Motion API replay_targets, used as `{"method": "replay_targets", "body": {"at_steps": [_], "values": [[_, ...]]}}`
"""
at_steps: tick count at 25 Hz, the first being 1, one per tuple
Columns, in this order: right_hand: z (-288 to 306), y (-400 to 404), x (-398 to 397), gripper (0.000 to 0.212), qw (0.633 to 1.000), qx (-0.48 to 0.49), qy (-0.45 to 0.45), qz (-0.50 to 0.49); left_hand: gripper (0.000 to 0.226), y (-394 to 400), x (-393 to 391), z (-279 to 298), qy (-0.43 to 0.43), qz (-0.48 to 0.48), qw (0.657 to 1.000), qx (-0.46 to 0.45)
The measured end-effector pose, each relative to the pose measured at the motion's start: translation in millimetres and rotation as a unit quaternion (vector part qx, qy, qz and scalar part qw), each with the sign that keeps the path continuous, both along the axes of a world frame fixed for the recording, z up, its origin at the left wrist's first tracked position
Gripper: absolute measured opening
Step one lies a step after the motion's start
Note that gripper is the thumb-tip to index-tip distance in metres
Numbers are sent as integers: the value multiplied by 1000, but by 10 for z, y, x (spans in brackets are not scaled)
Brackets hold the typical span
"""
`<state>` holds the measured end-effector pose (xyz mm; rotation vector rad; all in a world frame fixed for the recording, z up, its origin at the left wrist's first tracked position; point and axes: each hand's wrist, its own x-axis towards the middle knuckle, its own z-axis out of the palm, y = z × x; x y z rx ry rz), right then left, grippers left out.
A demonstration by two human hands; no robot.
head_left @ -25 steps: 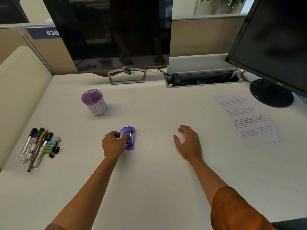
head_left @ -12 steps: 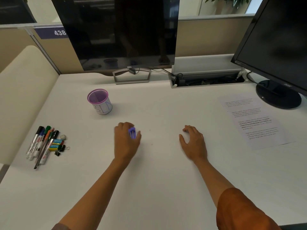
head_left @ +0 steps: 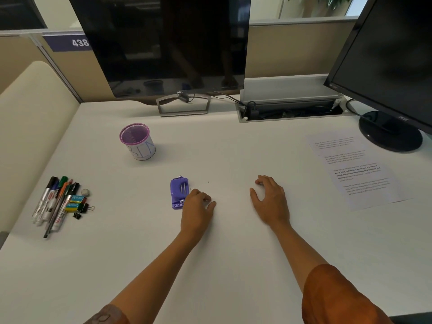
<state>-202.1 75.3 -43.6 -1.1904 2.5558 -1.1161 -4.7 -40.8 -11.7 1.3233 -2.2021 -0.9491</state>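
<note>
We see a white desk (head_left: 233,265) under soft, even light, with daylight at one o'clock. Shadows are faint. The dark monitor (head_left: 168,43) at twelve o'clock holds dim reflections. Edges bow outward.

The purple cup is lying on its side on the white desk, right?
No. The purple cup stands upright on the white desk, with its open mouth facing up. The head view shows it.

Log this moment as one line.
left grip: curled, at stapler near corner | right grip: flat on desk | stapler: lying on desk
</note>
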Motion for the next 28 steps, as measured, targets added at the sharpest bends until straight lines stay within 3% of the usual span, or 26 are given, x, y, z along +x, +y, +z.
{"method": "replay_targets", "body": {"at_steps": [13,20,25,28], "values": [[15,-6,6,26,1000,-11,11,-1,4,-54,-47,-4,-2,34,999,33],[16,-14,16,24,1000,7,12,0,9,-20,-66,-71,-24,-29,999,6],[48,-113,53,17,997,-7,63,45,10,53,23,-164,-6,-68,997,-39],[69,-356,271,19,994,-17,21,104,8,83,88,-192,38,-65,996,-38]]}}
